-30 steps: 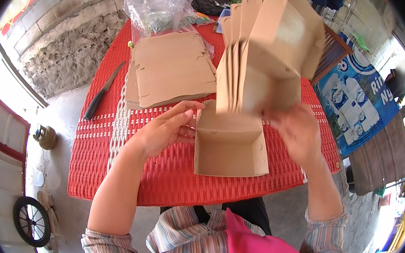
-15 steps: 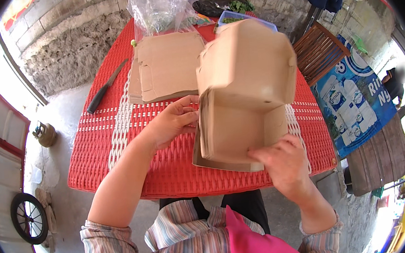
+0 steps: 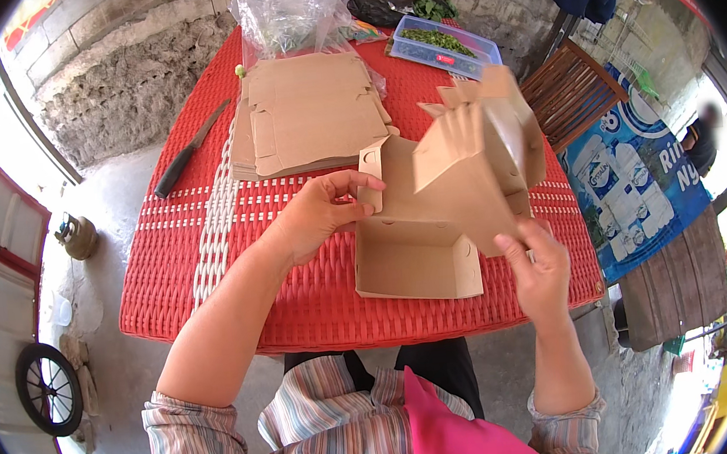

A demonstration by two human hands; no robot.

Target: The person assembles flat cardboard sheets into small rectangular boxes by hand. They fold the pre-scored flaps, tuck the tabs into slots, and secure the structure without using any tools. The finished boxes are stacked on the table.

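Note:
An opened brown cardboard food box (image 3: 411, 262) sits on the red woven table (image 3: 300, 299), its lid tipped back. My left hand (image 3: 315, 218) is closed on this box, thumb and fingers pinching the side flap of its lid. To the right, my right hand (image 3: 541, 275) grips several nested cardboard boxes (image 3: 468, 177) by their near edge. They are tilted, held up partly over the box's lid, and slightly blurred. Beyond my left hand lies a pile of flat cardboard blanks (image 3: 312, 101).
A black-handled knife (image 3: 190, 152) lies at the table's left. Toward the far edge are a clear plastic bag (image 3: 286, 15), a black bag (image 3: 391, 10) and a plastic tub (image 3: 443, 49) of chopped greens. A wooden chair (image 3: 573, 88) stands at the right.
The nested boxes have separated from the lowest box and moved right in my right hand. One box stays on the table, with my left hand on its lid flap. The tub of greens is uncovered.

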